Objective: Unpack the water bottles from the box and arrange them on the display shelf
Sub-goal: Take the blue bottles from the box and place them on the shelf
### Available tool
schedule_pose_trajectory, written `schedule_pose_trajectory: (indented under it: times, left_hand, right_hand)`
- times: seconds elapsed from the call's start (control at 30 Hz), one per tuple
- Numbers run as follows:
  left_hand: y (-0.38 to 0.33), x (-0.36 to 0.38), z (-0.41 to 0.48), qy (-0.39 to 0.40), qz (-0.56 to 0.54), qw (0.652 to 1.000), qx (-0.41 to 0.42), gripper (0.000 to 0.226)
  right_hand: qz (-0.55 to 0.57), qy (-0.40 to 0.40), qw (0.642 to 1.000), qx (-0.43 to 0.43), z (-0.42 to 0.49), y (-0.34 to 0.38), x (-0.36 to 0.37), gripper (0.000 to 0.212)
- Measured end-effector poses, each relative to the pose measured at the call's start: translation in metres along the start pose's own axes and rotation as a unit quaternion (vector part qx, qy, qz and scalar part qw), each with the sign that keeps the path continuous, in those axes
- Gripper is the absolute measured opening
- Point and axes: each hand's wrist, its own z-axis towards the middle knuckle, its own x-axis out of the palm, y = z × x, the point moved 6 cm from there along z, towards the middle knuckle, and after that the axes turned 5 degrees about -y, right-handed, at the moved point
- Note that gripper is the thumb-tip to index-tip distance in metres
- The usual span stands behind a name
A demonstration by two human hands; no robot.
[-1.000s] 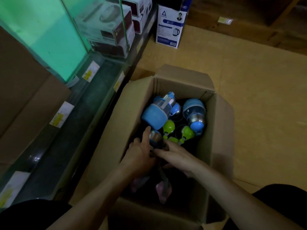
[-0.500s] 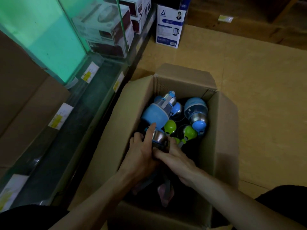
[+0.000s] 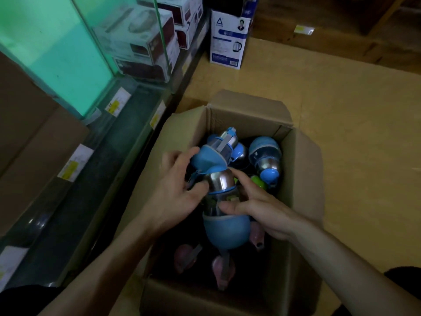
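A: What has changed in the last second?

B: The blue-and-steel water bottle (image 3: 224, 201) has come up. 1 second ago both hands were low among the bottles, working at its steel neck. Now it lies tilted above the rest, blue base near and steel end far, over the middle of the open brown cardboard box (image 3: 303, 179).

A: And the hands?

B: Both hold it. The left hand (image 3: 180, 197) wraps the steel end, thumb on the front and fingers reaching behind, slightly blurred. The right hand (image 3: 257, 208) pinches the clear middle between thumb and forefinger.

A: So it's unpacked?

B: Not quite, I'd say. It's free of the pack but still over the box. The dark glass display shelf (image 3: 109, 160) runs along the left, near the box, and I see no water bottle on it.

A: What's left inside?

B: At least 2 more blue bottles (image 3: 265, 156) at the far end, a green cap (image 3: 258, 182) beside them, and pink bottles (image 3: 222, 269) at the near end. The task looks barely begun.

A: Next?

B: Probably carry it left, clear of the box wall, and stand it behind the yellow price labels (image 3: 75, 161).
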Motion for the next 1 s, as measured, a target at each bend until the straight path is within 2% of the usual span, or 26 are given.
schedule_pose_trajectory:
  times: [0.1,0.2,0.4,0.5,0.6,0.67,0.77,0.87,1.0]
  left_hand:
    - [-0.004,0.000,0.002,0.006,-0.039,0.999,0.012,0.047]
    - [-0.013,0.010,-0.004,0.044,-0.109,0.993,-0.021,0.029]
    - [0.005,0.019,-0.008,-0.020,-0.072,0.996,-0.055,0.023]
    - [0.002,0.033,-0.021,0.003,-0.039,0.998,-0.053,0.023]
    - [-0.002,0.046,-0.035,0.047,-0.090,0.992,-0.070,0.027]
    - [-0.003,0.047,-0.037,0.059,-0.160,0.982,-0.081,0.032]
    - [-0.007,0.052,-0.040,0.120,-0.290,0.940,-0.133,0.050]
    - [-0.003,0.060,-0.043,0.160,-0.292,0.930,-0.157,0.078]
    - [0.008,0.059,-0.042,0.150,-0.279,0.928,-0.193,0.090]
  right_hand:
    - [-0.024,0.026,0.999,-0.009,-0.006,0.005,0.001,0.073]
    - [-0.013,0.035,0.999,-0.008,-0.009,0.004,0.002,0.072]
    - [0.024,-0.010,1.000,-0.011,-0.007,-0.003,-0.008,0.062]
    - [0.086,-0.044,0.995,-0.008,-0.002,-0.004,-0.013,0.061]
    - [0.119,-0.053,0.991,-0.013,0.000,0.000,-0.014,0.055]
    - [0.131,-0.058,0.990,-0.010,0.001,0.000,-0.014,0.052]
    - [0.158,-0.073,0.985,0.009,0.003,-0.005,-0.012,0.057]
    - [0.179,-0.092,0.979,0.026,0.004,-0.009,-0.010,0.056]
    - [0.184,-0.055,0.980,0.053,0.000,-0.009,0.000,0.043]
